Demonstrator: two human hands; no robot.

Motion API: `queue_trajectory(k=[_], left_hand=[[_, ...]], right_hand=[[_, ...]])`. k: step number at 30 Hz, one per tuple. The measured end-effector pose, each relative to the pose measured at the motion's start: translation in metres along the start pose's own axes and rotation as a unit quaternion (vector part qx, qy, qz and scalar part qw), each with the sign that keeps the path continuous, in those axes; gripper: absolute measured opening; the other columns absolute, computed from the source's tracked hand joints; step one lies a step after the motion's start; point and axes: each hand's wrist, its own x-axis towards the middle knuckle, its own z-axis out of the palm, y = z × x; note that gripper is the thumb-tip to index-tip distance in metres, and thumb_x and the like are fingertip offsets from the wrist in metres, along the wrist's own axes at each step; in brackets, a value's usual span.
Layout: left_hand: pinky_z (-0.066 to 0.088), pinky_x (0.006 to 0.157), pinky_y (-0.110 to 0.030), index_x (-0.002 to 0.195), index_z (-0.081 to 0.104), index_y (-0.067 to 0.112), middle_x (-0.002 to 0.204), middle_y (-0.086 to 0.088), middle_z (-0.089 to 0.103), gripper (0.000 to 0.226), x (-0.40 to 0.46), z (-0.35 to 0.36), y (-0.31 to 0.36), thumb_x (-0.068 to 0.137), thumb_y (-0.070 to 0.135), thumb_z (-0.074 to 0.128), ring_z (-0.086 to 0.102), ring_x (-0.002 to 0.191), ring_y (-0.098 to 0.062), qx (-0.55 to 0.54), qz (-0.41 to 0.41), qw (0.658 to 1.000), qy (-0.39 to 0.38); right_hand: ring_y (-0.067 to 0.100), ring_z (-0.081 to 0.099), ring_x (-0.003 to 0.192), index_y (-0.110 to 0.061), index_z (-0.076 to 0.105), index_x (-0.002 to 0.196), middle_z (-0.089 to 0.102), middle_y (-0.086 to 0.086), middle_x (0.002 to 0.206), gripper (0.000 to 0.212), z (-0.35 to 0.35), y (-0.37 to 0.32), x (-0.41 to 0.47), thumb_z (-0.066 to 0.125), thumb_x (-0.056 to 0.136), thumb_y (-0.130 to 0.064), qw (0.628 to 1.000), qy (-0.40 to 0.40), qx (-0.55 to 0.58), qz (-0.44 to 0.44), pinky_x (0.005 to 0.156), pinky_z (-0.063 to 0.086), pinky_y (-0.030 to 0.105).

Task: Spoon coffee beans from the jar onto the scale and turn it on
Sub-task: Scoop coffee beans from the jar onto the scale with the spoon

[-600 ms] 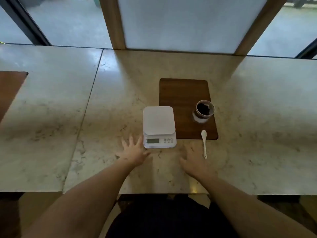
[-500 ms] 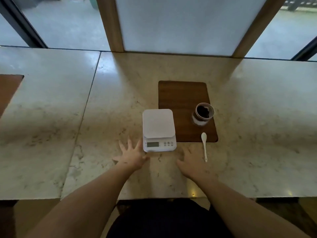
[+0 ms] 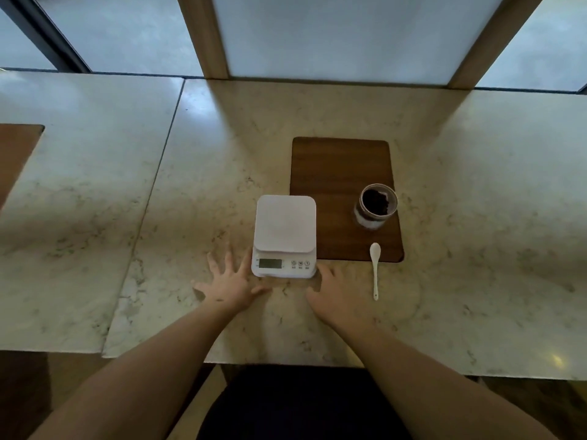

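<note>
A white kitchen scale (image 3: 284,233) sits on the marble counter with a bare platform and a blank display. To its right an open glass jar (image 3: 376,206) of dark coffee beans stands on a brown wooden mat (image 3: 336,173). A white spoon (image 3: 375,269) lies in front of the jar, its bowl on the mat's edge. My left hand (image 3: 230,281) rests flat on the counter, fingers spread, touching the scale's front left corner. My right hand (image 3: 333,295) lies flat just below the scale's front right corner, left of the spoon. Neither hand holds anything.
The marble counter (image 3: 190,192) has a seam running down its left part. Another brown mat (image 3: 16,154) shows at the far left edge. Wooden window posts (image 3: 203,36) and glass stand behind the counter. The counter's near edge runs just below my forearms.
The view has shifted slightly. Both hands have stayed flat on the counter beside the scale's front corners. Scale, jar and spoon have not moved.
</note>
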Motion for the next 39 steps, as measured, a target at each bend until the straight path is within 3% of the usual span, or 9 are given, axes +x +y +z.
queue_trajectory(k=[2,9,15,21,25,28,31,35,39], left_hand=[[0.013,0.105,-0.088,0.123,-0.05,0.061,0.157,0.004,-0.042,0.104,-0.002,-0.003,0.002,0.056,0.104,0.016,-0.032,0.146,-0.047,0.003,-0.006,1.0,0.002],[0.007,0.11,-0.083,0.139,-0.044,0.047,0.158,0.0,-0.043,0.122,0.004,-0.015,0.001,0.064,0.101,0.036,-0.033,0.148,-0.039,0.04,0.002,0.999,0.001],[0.017,0.109,-0.082,0.137,-0.044,0.049,0.153,-0.004,-0.049,0.114,0.002,-0.02,0.007,0.072,0.095,0.038,-0.036,0.145,-0.044,0.065,0.006,0.997,-0.039],[0.014,0.108,-0.084,0.137,-0.048,0.048,0.15,-0.005,-0.054,0.115,0.004,-0.015,0.006,0.077,0.091,0.042,-0.043,0.139,-0.044,0.053,-0.003,0.997,-0.05],[0.009,0.109,-0.085,0.129,-0.052,0.052,0.142,-0.003,-0.061,0.118,0.009,-0.01,0.003,0.071,0.096,0.04,-0.047,0.134,-0.044,0.048,0.0,0.998,-0.041],[0.008,0.111,-0.083,0.124,-0.055,0.052,0.139,-0.004,-0.062,0.119,0.009,-0.01,0.002,0.066,0.099,0.037,-0.05,0.131,-0.043,0.041,0.001,0.998,-0.043],[0.006,0.111,-0.083,0.122,-0.057,0.052,0.141,-0.005,-0.06,0.117,0.007,-0.012,0.005,0.069,0.097,0.037,-0.051,0.129,-0.044,0.037,0.009,0.998,-0.048],[0.008,0.11,-0.084,0.127,-0.054,0.05,0.144,-0.004,-0.059,0.115,0.006,-0.014,0.006,0.075,0.093,0.039,-0.051,0.129,-0.044,0.038,0.011,0.998,-0.054],[0.015,0.109,-0.084,0.128,-0.052,0.05,0.143,-0.003,-0.059,0.114,0.007,-0.013,0.005,0.072,0.096,0.036,-0.051,0.128,-0.043,0.034,0.009,0.997,-0.065]], right_hand=[[0.022,0.052,0.115,-0.028,0.047,0.132,0.052,0.001,0.128,0.049,-0.005,0.012,0.003,0.053,0.084,-0.038,0.999,0.029,0.028,-0.008,0.093,0.044,0.038],[0.021,0.057,0.077,-0.013,0.045,0.101,0.055,0.007,0.096,0.023,-0.05,0.081,0.017,0.061,0.089,-0.024,0.972,0.166,0.095,0.137,0.056,0.042,0.032],[0.024,0.063,0.083,-0.008,0.059,0.103,0.065,0.009,0.101,0.022,-0.05,0.095,0.021,0.054,0.097,-0.029,0.973,0.084,-0.005,0.214,0.071,0.055,0.036],[0.021,0.063,0.084,-0.01,0.055,0.104,0.061,0.006,0.098,0.013,-0.046,0.08,0.015,0.049,0.098,-0.02,0.981,0.045,-0.079,0.17,0.075,0.056,0.037],[0.012,0.049,0.067,-0.01,0.053,0.103,0.049,-0.003,0.079,0.012,-0.059,0.072,0.001,0.045,0.1,-0.019,0.994,0.042,-0.032,0.097,0.057,0.037,0.024],[0.012,0.045,0.054,-0.02,0.05,0.085,0.05,-0.003,0.065,0.023,-0.083,0.062,-0.009,0.037,0.103,-0.025,0.99,0.128,0.045,0.033,0.047,0.033,0.028],[0.016,0.049,0.052,-0.021,0.054,0.084,0.054,-0.001,0.062,0.027,-0.117,0.051,0.002,0.037,0.103,-0.026,0.972,0.226,0.061,-0.007,0.044,0.034,0.032],[0.02,0.046,0.055,-0.009,0.056,0.087,0.053,0.002,0.068,0.025,-0.157,0.047,0.036,0.038,0.102,-0.018,0.97,0.239,-0.042,0.02,0.047,0.027,0.033],[0.024,0.048,0.057,-0.013,0.05,0.083,0.056,0.006,0.071,0.021,-0.168,0.046,0.05,0.04,0.101,-0.016,0.964,0.205,-0.166,0.043,0.047,0.028,0.032]])
